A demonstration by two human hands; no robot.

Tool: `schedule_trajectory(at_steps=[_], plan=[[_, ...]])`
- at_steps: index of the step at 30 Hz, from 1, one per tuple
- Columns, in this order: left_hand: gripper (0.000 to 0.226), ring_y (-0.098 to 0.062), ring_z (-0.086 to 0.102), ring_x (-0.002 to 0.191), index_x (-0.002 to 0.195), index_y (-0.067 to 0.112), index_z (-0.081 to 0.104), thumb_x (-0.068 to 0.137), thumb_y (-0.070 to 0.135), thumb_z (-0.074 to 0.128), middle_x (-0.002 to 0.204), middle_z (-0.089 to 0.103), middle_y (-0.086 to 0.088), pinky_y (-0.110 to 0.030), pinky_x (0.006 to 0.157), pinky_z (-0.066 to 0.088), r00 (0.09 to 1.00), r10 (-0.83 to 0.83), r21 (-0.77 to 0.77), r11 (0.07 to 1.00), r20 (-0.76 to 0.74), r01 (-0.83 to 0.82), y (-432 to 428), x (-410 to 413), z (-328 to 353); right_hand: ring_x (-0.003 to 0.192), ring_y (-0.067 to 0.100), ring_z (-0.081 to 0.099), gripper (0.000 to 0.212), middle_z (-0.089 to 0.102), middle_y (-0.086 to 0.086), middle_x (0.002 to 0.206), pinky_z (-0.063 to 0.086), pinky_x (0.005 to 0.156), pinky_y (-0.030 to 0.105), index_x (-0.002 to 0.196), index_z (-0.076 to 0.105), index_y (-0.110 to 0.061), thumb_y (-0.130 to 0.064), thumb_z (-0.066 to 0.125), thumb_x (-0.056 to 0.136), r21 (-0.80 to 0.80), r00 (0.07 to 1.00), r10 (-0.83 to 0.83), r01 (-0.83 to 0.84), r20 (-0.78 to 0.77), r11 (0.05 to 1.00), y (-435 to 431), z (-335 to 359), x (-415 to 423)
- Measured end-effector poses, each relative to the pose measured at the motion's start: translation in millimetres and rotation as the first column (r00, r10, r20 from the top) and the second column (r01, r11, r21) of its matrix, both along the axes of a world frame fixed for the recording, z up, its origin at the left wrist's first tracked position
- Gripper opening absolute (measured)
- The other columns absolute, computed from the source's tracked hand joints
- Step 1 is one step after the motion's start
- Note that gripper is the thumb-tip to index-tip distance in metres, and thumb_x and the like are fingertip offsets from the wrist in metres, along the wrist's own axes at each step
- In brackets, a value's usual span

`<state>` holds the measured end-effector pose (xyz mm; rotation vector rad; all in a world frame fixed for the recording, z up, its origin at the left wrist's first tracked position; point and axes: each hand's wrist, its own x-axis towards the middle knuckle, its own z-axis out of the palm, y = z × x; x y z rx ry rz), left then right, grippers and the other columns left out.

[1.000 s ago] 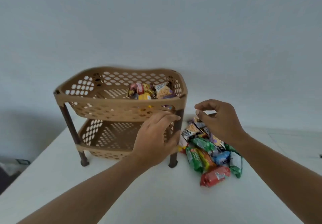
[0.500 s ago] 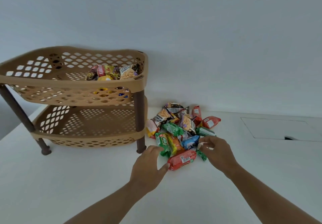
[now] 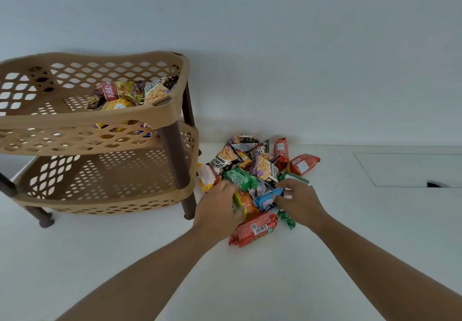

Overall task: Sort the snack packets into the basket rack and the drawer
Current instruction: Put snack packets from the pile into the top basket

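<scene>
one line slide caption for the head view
Both hands reach into the packet pile beside the basket rack.

Soft even daylight, faint shadows on wall; wide-angle bending at edges; slight overall softness.

There is only one camera, so no second view shares the scene. It sits on the person's head and looks forward and down. It is a wide view, so straight edges bend a little at the sides. Both arms come in from the near edge, which shows the camera is just above and behind them. The white counter (image 3: 100,258) fills the near half of the view. The basket rack (image 3: 160,110) stands close on the left and is cut off by the left edge. The pile of snack packets (image 3: 252,170) lies in the middle, close to the camera. The plain wall (image 3: 275,45) fills the far half.
</scene>
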<state>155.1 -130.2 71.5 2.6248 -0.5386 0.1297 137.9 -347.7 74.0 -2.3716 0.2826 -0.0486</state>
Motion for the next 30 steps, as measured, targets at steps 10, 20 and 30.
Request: schedule_trajectory(at_steps=[10,20,30], plan=[[0.047,-0.017,0.051,0.117,0.130,0.023,0.056,0.085,0.016,0.066,0.130,0.053,0.006,-0.036,0.090,0.048,0.997,-0.064,0.115,0.992,0.049,0.058,-28,59,7,0.118,0.025,0.053,0.060,0.054,0.006,0.136,0.039,0.089,0.028,0.134,0.050,-0.018,-0.023,0.072,0.078,-0.133,0.997,0.074,-0.071,0.018,0.989,5,-1,60],[0.074,-0.020,0.049,0.125,0.141,0.023,0.040,0.078,0.033,0.078,0.139,0.050,0.003,-0.040,0.094,0.048,0.994,-0.104,0.181,0.978,-0.029,0.108,-32,69,-9,0.114,0.027,0.055,0.070,0.059,0.008,0.126,0.039,0.086,0.029,0.135,0.047,-0.016,-0.024,0.076,0.072,-0.232,0.992,0.128,-0.120,0.019,0.965,1,-7,83],[0.032,-0.020,0.061,0.095,0.111,0.022,0.063,0.081,0.032,0.068,0.103,0.065,0.004,-0.036,0.073,0.053,0.994,-0.108,0.142,0.984,0.006,0.106,-27,72,4,0.096,0.029,0.063,0.048,0.065,0.006,0.107,0.053,0.077,0.039,0.120,0.053,-0.018,-0.024,0.071,0.076,-0.356,0.996,0.086,-0.075,0.016,0.931,5,-8,88]])
